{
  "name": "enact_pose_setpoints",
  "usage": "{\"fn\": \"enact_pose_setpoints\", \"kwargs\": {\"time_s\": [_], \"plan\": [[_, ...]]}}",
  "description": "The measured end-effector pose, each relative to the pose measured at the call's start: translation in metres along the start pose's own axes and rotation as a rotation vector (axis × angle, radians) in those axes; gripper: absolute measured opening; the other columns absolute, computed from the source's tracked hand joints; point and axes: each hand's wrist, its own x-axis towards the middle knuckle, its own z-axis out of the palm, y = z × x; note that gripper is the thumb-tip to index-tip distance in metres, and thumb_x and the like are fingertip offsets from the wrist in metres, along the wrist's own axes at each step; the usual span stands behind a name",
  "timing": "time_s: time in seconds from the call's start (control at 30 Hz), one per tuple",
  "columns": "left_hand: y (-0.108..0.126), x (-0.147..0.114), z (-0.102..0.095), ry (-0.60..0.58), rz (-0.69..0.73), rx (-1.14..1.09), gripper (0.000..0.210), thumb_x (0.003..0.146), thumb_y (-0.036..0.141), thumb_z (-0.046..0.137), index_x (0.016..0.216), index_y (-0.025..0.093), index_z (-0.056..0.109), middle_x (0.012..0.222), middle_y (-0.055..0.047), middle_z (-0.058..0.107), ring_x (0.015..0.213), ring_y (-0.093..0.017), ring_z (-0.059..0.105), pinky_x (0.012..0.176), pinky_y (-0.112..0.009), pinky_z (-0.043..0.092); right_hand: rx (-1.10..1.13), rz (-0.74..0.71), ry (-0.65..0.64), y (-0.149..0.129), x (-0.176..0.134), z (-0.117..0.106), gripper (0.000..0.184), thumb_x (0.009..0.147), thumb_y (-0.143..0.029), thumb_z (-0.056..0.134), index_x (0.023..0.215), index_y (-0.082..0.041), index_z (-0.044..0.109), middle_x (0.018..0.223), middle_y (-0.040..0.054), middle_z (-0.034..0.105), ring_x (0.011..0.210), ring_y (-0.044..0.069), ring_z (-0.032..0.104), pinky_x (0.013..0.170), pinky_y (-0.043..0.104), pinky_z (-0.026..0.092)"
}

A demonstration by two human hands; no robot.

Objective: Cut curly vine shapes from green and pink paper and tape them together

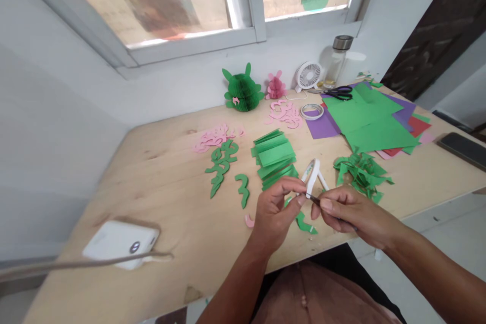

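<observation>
The left hand (pixel 274 215) is nearly closed, its thumb and fingers pinched at the near end of one white tape roll (pixel 313 177), which stands on edge above the tabletop (pixel 170 177) toward its front edge, right of centre. The right hand (pixel 351 210) is curled closed around one thin dark tool (pixel 314 199), its tip meeting the tape by the left fingertips; what kind of tool cannot be told.

Beneath the hands, near the front edge, lies one green wavy cut-out (pixel 305 224); another single one, the loose green cut-out (pixel 243 191), lies left of the left hand, with one pink curl (pixel 249 221) nearer the front edge. Toward the middle are one green cluster (pixel 223 159), too overlapped to count, and green pleated paper (pixel 275 152). Two pink piles (pixel 286 114) lie farther back.

Along the back edge stand two honeycomb figures, one green figure (pixel 243 92) and one pink figure (pixel 276 86), then one fan (pixel 309 77) and one bottle (pixel 335 67). A second tape roll (pixel 312 116) and one pair of scissors (pixel 337 92) lie before them. One heap of green scraps (pixel 359 172) sits toward the right edge, one phone (pixel 465 149) beside that edge, and one power bank (pixel 117 243) near the left edge.
</observation>
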Motion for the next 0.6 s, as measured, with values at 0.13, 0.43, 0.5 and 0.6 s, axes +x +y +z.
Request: {"fn": "enact_pose_setpoints", "kwargs": {"time_s": [0.13,0.43,0.5,0.6], "plan": [[-0.0007,-0.0003,-0.0004,0.001,0.001,0.012,0.004,0.079,0.017,0.069,0.082,0.02,0.069,0.085,-0.003,0.062,0.09,-0.017,0.058,0.087,-0.03,0.043,-0.003,0.001,-0.001,-0.0012,0.0,0.0,0.048,0.078,-0.06,0.061,0.076,-0.013,0.068,0.048,-0.0056,0.04,0.043,0.005,0.022,0.041,0.023,0.013],[-0.0024,-0.0005,-0.0013,-0.006,0.011,0.019,0.003,0.08,0.019,0.069,0.083,0.02,0.069,0.086,-0.003,0.063,0.09,-0.017,0.058,0.087,-0.031,0.043,-0.018,0.013,0.002,-0.0023,-0.0016,0.0005,0.049,0.077,-0.061,0.062,0.078,-0.013,0.068,0.048,-0.0065,0.037,0.044,0.005,0.022,0.042,0.023,0.012],[-0.0023,-0.0005,-0.0011,-0.002,0.007,0.018,0.003,0.08,0.019,0.069,0.083,0.02,0.069,0.087,-0.003,0.063,0.091,-0.017,0.058,0.088,-0.032,0.043,-0.019,0.012,0.008,-0.0026,-0.0014,0.0006,0.048,0.076,-0.061,0.063,0.078,-0.013,0.068,0.048,-0.0065,0.037,0.044,0.006,0.023,0.042,0.022,0.012],[-0.0018,-0.0005,-0.0005,-0.004,0.006,0.016,0.004,0.08,0.018,0.069,0.083,0.021,0.069,0.087,-0.003,0.063,0.09,-0.017,0.058,0.087,-0.031,0.043,-0.027,0.018,0.014,-0.0031,-0.0011,0.0008,0.047,0.076,-0.061,0.063,0.078,-0.014,0.069,0.049,-0.0064,0.037,0.045,0.006,0.024,0.042,0.022,0.013]]}}
